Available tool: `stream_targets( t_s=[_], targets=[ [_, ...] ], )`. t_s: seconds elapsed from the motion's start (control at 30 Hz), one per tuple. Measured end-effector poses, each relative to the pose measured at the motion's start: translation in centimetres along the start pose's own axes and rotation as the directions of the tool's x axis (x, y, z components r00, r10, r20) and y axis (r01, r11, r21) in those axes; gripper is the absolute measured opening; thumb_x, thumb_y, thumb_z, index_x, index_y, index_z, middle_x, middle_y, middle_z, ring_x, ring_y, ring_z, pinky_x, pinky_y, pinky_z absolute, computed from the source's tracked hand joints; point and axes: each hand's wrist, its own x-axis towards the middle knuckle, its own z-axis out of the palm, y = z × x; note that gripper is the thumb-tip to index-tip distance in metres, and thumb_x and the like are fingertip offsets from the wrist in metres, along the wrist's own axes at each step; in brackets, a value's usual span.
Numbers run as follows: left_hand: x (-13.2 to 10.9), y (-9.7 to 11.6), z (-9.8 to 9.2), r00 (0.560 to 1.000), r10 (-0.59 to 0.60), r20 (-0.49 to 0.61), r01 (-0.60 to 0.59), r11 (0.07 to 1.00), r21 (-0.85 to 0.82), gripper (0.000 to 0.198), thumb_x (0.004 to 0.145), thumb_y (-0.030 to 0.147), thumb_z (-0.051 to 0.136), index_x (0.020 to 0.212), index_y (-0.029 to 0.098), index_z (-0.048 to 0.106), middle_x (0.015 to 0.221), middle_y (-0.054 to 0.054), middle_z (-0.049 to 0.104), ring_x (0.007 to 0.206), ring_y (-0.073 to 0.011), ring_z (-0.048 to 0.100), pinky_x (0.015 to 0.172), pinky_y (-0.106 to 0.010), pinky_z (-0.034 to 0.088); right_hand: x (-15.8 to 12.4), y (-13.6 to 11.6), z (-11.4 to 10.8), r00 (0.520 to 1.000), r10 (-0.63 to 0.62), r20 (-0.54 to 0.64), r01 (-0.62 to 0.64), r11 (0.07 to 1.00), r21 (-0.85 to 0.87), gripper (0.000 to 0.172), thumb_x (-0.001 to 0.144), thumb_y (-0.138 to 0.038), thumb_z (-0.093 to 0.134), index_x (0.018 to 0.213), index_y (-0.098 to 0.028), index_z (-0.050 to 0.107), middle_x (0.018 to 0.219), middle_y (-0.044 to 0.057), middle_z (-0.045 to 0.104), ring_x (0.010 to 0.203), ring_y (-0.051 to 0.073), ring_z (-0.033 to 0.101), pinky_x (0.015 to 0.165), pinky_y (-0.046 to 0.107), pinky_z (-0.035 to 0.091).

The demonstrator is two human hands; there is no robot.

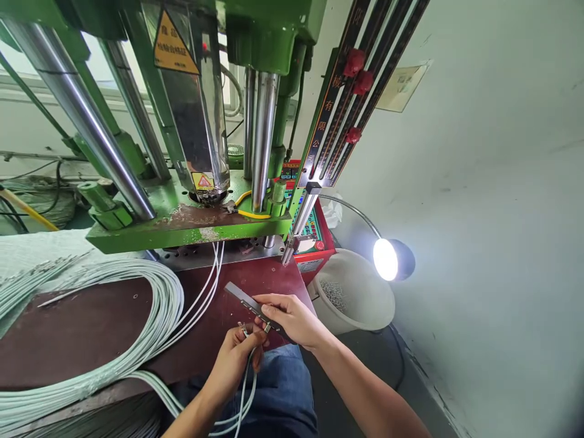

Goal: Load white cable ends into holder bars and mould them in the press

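The right hand (292, 316) is closing its fingers around a flat grey metal bar (249, 301), gripping the bar's near end while the far end is pointing up and left over the dark red-brown surface (91, 328). The left hand (235, 359) is sitting just below and beside it at the surface's front edge, its fingers pinching the ends of several thin white wires (244, 389) right at the bar, with the wires hanging down past the blue trousers (283, 389). More white wires are running from under the green press (191, 225) toward the hands, and a thick looped bundle of pale cables (150, 304) is lying across the left of the surface. To the right, a lit gooseneck lamp (392, 260) is shining above a white plastic bucket (360, 292) that is standing beside the surface.
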Motion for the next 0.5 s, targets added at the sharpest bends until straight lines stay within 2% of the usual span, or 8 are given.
stream_targets(
  t_s=[0.13, 0.33, 0.5],
  targets=[
    [-0.16, -0.18, 0.29, 0.999, 0.007, -0.041, -0.006, 1.000, 0.018, 0.030, 0.074, 0.043, 0.067, 0.059, 0.018, 0.059, 0.034, 0.006, 0.043, 0.032, -0.0079, 0.033, 0.041, -0.024, 0.027, 0.00, 0.07, 0.09, 1.000, -0.002, -0.012, 0.001, 0.999, -0.037, 0.034, 0.088, -0.028, 0.057, 0.117, -0.017, 0.071, 0.084, 0.003, 0.072, 0.077, 0.015, 0.064, 0.074, 0.028, 0.052],
    [-0.42, -0.26, 0.45, 0.999, 0.033, -0.029, -0.030, 0.994, 0.110, 0.033, 0.073, 0.043, 0.069, 0.054, 0.019, 0.056, 0.035, 0.005, 0.044, 0.035, -0.0086, 0.036, 0.044, -0.025, 0.028, 0.00, 0.30, 0.25, 0.999, 0.034, -0.010, -0.035, 0.999, -0.018, 0.035, 0.086, -0.025, 0.057, 0.117, -0.017, 0.072, 0.081, 0.003, 0.071, 0.068, 0.013, 0.061, 0.069, 0.028, 0.051],
    [-0.26, -0.45, 0.16, 0.998, 0.037, -0.058, -0.032, 0.996, 0.087, 0.036, 0.072, 0.048, 0.070, 0.056, 0.019, 0.055, 0.037, 0.006, 0.045, 0.036, -0.0089, 0.037, 0.044, -0.024, 0.028, 0.19, 0.33, 0.42, 1.000, 0.010, -0.023, -0.011, 0.998, -0.060, 0.037, 0.086, -0.026, 0.057, 0.118, -0.017, 0.071, 0.081, 0.003, 0.072, 0.069, 0.013, 0.061, 0.071, 0.029, 0.051]
  ],
)
